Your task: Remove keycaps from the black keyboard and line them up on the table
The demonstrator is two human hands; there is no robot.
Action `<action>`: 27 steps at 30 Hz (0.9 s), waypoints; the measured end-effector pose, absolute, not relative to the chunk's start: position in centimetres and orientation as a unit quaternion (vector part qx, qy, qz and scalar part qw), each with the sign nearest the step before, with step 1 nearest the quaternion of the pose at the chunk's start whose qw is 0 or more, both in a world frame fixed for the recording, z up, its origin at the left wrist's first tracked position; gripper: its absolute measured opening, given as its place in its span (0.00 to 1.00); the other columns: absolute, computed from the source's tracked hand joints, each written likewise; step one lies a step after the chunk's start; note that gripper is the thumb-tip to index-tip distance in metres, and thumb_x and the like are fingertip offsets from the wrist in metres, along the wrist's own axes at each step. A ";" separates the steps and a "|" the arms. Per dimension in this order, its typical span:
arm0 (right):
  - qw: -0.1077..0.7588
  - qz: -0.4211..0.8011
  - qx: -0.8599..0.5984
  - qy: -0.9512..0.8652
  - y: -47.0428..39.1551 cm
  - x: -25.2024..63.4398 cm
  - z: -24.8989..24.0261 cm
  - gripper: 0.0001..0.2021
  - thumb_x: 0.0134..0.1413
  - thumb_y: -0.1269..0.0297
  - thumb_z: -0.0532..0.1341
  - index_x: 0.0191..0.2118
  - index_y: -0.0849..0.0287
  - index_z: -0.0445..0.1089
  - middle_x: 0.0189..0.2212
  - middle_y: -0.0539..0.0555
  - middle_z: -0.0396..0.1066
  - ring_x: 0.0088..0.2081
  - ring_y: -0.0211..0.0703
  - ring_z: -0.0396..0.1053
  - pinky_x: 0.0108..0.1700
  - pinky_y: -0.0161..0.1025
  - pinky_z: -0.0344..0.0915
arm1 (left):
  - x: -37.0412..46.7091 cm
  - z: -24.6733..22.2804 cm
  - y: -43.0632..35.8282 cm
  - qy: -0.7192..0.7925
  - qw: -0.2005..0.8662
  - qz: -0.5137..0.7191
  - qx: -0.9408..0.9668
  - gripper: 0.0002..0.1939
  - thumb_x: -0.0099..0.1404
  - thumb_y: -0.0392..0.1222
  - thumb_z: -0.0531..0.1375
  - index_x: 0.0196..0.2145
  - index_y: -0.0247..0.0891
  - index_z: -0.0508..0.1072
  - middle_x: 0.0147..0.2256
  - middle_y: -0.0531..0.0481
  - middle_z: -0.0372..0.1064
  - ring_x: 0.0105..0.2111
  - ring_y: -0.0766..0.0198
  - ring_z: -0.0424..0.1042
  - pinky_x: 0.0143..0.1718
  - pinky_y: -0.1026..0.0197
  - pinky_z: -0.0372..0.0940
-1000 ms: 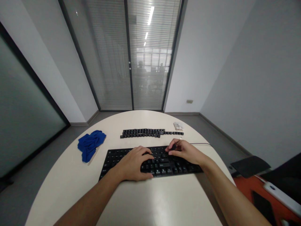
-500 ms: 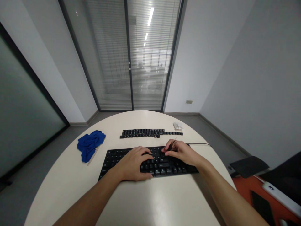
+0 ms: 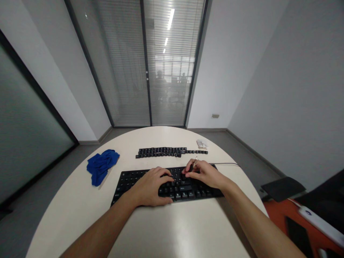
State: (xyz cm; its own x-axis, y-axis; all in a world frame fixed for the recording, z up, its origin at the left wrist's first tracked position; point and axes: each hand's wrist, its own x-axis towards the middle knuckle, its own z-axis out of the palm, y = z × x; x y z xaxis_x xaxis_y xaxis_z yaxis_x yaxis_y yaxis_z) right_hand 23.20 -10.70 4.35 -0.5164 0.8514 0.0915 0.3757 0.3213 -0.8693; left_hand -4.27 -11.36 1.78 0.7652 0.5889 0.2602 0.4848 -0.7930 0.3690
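A black keyboard [image 3: 185, 195] lies across the table in front of me, several of its keycaps off at the upper part. My left hand [image 3: 154, 186] rests open on its middle, fingers spread and thumb along the near edge. Over the right half of the keyboard, my right hand [image 3: 202, 173] is closed in a pinch. Between its fingers is a small dark tool [image 3: 191, 167] with a thin, light end poking up; its lower part is hidden. Beyond the keyboard, loose black keycaps [image 3: 159, 152] are lined up in rows.
On the left of the round cream table [image 3: 150, 229] lies a crumpled blue cloth [image 3: 102, 165] beside a thin light stick [image 3: 105, 178]. A small clear bag [image 3: 202, 144] sits at the back right. The keyboard cable [image 3: 225, 163] runs right. An orange surface [image 3: 279, 215] stands beyond the right edge.
The whole view has shifted very slightly. My right hand has tilted a little, and the tool's thin end shows more clearly. My left hand stays in place on the keyboard.
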 end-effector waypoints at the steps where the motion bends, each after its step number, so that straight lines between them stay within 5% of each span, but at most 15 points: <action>1: 0.286 0.428 -0.400 -0.758 -10.7 23.2 4.3 0.14 0.55 0.50 0.65 0.36 0.57 0.70 0.40 0.55 0.77 0.42 0.47 0.74 0.45 0.43 0.69 | -4.3 1.8 -11.4 0.289 0.141 0.184 0.929 0.31 0.52 0.53 0.70 0.53 0.44 0.71 0.53 0.45 0.66 0.52 0.48 0.65 0.55 0.46 0.61; 15: 0.276 0.426 -0.393 -0.767 -10.8 22.8 3.8 0.12 0.56 0.52 0.65 0.35 0.56 0.69 0.40 0.54 0.77 0.40 0.46 0.74 0.44 0.42 0.69 | -4.3 2.0 -11.4 0.288 0.143 0.182 0.929 0.31 0.52 0.53 0.70 0.52 0.44 0.71 0.53 0.45 0.66 0.52 0.48 0.65 0.55 0.46 0.61; 27: 0.176 0.214 -0.487 -0.829 -12.2 22.1 5.6 0.05 0.59 0.67 0.57 0.38 0.57 0.71 0.27 0.50 0.72 0.28 0.41 0.69 0.32 0.35 0.60 | -4.3 1.8 -11.4 0.287 0.138 0.184 0.930 0.31 0.53 0.53 0.70 0.52 0.43 0.71 0.53 0.44 0.65 0.52 0.48 0.65 0.55 0.45 0.61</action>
